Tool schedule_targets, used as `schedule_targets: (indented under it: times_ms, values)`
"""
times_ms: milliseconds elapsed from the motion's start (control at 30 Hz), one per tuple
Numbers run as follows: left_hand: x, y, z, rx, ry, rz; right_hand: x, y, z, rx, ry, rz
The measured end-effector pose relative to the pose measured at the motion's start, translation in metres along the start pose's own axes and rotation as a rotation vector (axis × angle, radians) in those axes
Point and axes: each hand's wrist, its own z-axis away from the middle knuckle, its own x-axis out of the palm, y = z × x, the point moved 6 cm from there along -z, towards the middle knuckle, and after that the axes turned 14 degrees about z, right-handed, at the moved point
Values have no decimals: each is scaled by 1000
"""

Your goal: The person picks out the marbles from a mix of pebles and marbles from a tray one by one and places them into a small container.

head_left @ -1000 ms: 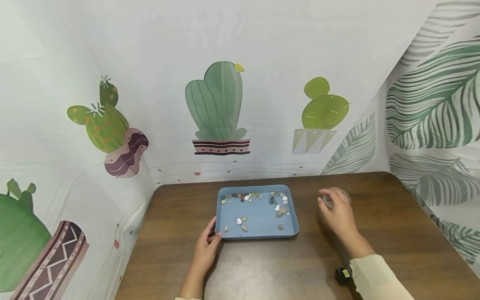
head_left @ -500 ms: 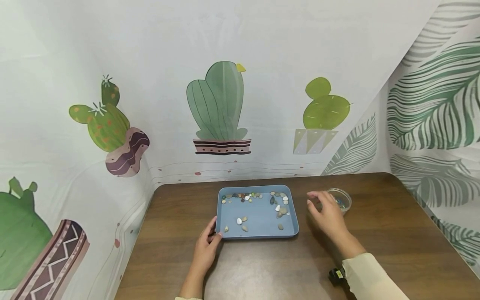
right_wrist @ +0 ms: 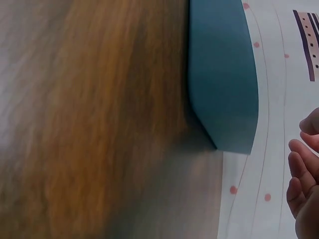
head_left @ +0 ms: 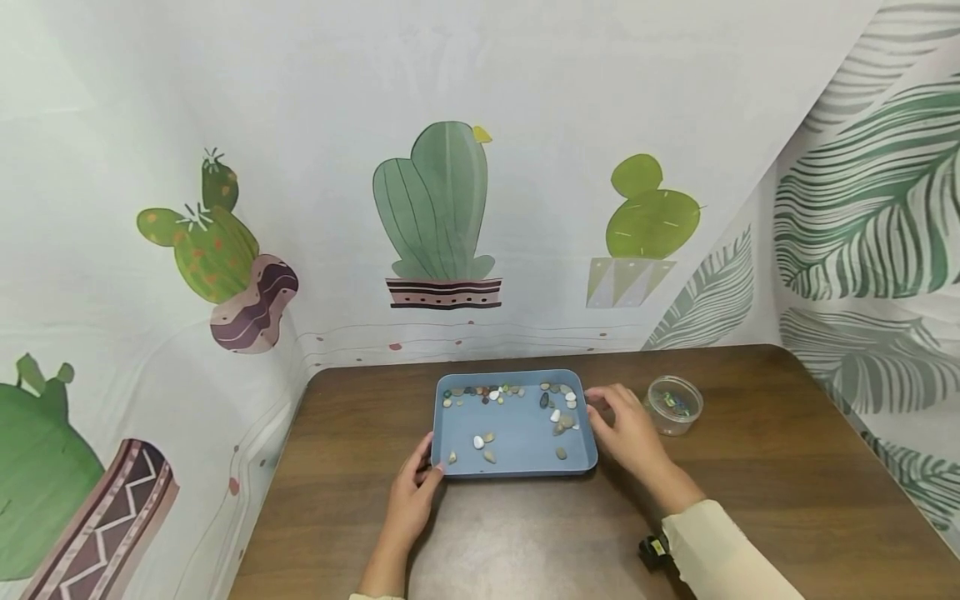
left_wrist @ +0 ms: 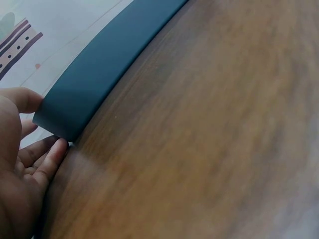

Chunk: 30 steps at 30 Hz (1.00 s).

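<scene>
A blue-grey rectangular tray (head_left: 517, 446) lies on the table, with small pebbles along its back edge and right side and a few near the front left. My left hand (head_left: 411, 493) holds its front left corner; in the left wrist view the thumb is at the rim and the fingers (left_wrist: 52, 157) are at the bottom edge. My right hand (head_left: 630, 433) is beside the tray's right wall, fingertips right at the rim and loosely bent. In the right wrist view those fingers (right_wrist: 300, 169) appear apart from the tray's wall, with nothing visible between them.
A round clear container (head_left: 673, 427) with small blue and green shiny pieces (head_left: 677, 405) stands right of my right hand. A black device with a yellow label (head_left: 654, 551) shows beside my right sleeve. Behind the wooden table (head_left: 510, 542) hangs a cactus-print cloth (head_left: 540, 208).
My right hand has moved left from over the clear container to the tray's right side, uncovering the container. The left hand and the tray have stayed in place.
</scene>
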Motion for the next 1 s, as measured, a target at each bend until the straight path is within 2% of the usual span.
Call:
schedule_targets:
  times_ms: [433,867,1000]
  values:
    - [0,2,1,6,9,-6,20,-26,-9,-57,-79,-39]
    - [0,0,-1,-12,5,-25,40,-46,-18,-68,-92,-78]
    - [0,0,-1,-8,4,-16,47,-51,-19,-72,-103,-53]
